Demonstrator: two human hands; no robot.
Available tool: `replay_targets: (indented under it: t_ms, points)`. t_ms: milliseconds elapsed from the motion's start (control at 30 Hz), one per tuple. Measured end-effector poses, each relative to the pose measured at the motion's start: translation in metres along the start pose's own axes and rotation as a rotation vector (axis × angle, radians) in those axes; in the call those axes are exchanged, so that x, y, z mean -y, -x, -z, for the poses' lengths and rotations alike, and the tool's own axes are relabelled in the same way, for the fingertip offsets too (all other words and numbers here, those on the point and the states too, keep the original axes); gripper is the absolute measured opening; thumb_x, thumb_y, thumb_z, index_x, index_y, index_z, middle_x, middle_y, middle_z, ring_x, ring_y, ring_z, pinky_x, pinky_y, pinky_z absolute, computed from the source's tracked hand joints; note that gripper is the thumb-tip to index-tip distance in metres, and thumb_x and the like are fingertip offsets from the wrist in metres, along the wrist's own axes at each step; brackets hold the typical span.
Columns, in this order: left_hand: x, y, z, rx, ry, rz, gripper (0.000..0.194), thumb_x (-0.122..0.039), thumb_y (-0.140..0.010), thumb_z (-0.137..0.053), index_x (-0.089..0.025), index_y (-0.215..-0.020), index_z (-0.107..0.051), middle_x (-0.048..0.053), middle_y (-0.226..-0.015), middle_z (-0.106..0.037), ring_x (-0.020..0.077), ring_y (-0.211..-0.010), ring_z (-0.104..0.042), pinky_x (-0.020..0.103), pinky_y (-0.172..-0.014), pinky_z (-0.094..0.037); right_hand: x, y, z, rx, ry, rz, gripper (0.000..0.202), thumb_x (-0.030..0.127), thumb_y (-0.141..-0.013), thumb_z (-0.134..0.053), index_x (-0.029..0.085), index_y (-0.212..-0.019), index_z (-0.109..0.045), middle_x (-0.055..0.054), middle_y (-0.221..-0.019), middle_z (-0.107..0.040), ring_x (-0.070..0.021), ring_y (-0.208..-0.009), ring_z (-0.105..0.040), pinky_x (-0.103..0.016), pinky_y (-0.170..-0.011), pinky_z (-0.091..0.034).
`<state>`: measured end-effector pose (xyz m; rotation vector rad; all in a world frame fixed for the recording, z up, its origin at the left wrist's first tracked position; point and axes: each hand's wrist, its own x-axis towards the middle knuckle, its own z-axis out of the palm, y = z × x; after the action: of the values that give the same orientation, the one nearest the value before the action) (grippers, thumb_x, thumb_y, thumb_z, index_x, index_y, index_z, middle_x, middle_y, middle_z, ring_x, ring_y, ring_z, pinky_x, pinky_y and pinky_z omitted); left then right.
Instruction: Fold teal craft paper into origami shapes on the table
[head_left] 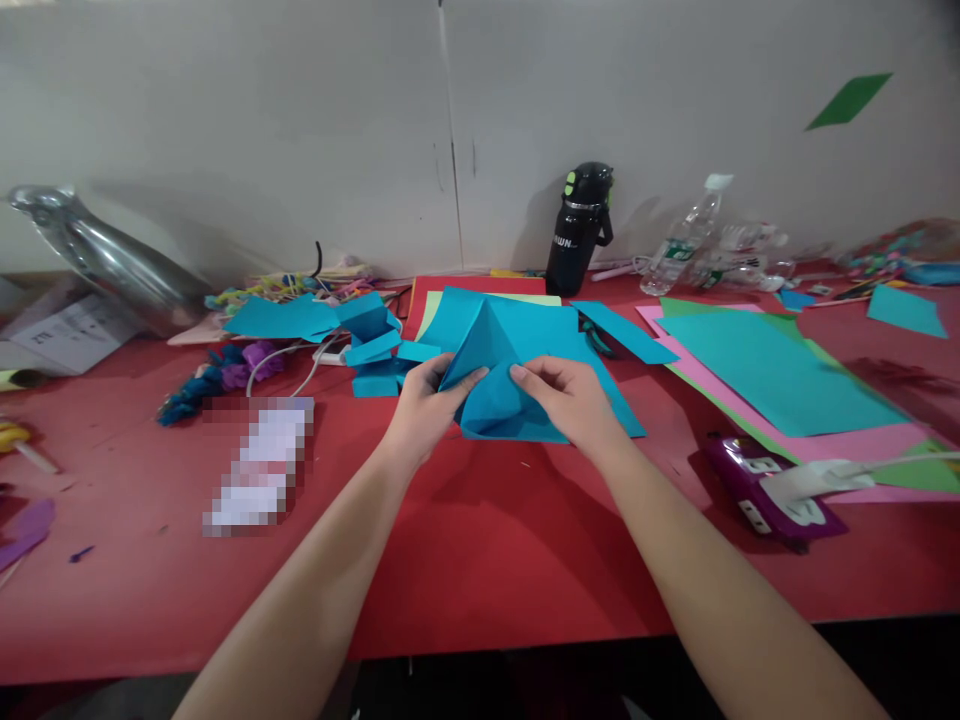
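Note:
A folded sheet of blue paper (499, 395) is held up over the middle of the red table (450, 540). My left hand (431, 405) grips its left edge, thumb on the near face. On the right, my right hand (566, 395) pinches the same sheet between thumb and fingers; some of its fingers are hidden behind the paper. The sheet has a pointed peak at the top and a curved fold at the bottom. Behind it lies a larger flat blue sheet (547, 325). Left of that are small folded blue pieces (373, 345).
A black bottle (576, 235) and a clear plastic bottle (682, 240) stand at the back. Coloured sheets (780, 375) and a purple power strip (776, 490) lie right. On the left are a metal jug (120, 260), a white box (71, 325) and craft flowers (217, 375).

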<state>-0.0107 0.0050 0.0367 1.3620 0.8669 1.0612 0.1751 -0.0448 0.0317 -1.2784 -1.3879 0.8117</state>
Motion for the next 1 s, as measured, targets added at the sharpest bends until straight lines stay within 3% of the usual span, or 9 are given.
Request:
replay_targets:
  t_ms: [233,667,900,1000]
  points:
    - [-0.0016,0.0004,0.0,0.015,0.008,0.007,0.037,-0.042,-0.073,-0.084,-0.019,-0.1,-0.076,0.008,-0.104,-0.077,0.0317,-0.096,-0.071,0.044,-0.085,-0.058,-0.0004,-0.0002,0.0007,0.014,-0.044,0.012,0.038,0.059,-0.087,-0.064,0.023,-0.076,-0.07,-0.002,-0.073,-0.064,-0.0179,-0.068,-0.054,-0.031,-0.062,-0.044]
    - [-0.0024,0.0007,0.0,0.025,0.033,0.007,0.036,-0.038,-0.074,-0.084,-0.02,-0.104,-0.076,0.009,-0.11,-0.077,0.0326,-0.102,-0.071,0.044,-0.088,-0.059,-0.0007,-0.0021,0.0021,0.015,-0.099,-0.008,0.037,0.056,-0.087,-0.066,0.022,-0.071,-0.067,0.0,-0.069,-0.058,-0.016,-0.066,-0.049,-0.031,-0.06,-0.039]
    - [-0.0009,0.0002,-0.0018,0.007,0.036,0.021,0.037,-0.04,-0.071,-0.086,-0.019,-0.101,-0.077,0.008,-0.108,-0.078,0.0332,-0.101,-0.072,0.045,-0.088,-0.059,-0.0042,-0.0023,0.0016,0.03,-0.126,-0.006,0.035,0.056,-0.087,-0.066,0.023,-0.075,-0.07,-0.001,-0.073,-0.064,-0.0178,-0.067,-0.054,-0.033,-0.064,-0.043]
    - [-0.0029,0.0007,0.0039,0.011,0.035,0.076,0.041,-0.041,-0.071,-0.086,-0.02,-0.104,-0.077,0.01,-0.113,-0.076,0.0344,-0.105,-0.07,0.045,-0.089,-0.058,-0.003,-0.0029,0.004,0.038,-0.098,0.015,0.035,0.054,-0.087,-0.066,0.022,-0.074,-0.069,0.0,-0.071,-0.061,-0.0164,-0.066,-0.052,-0.032,-0.063,-0.041]
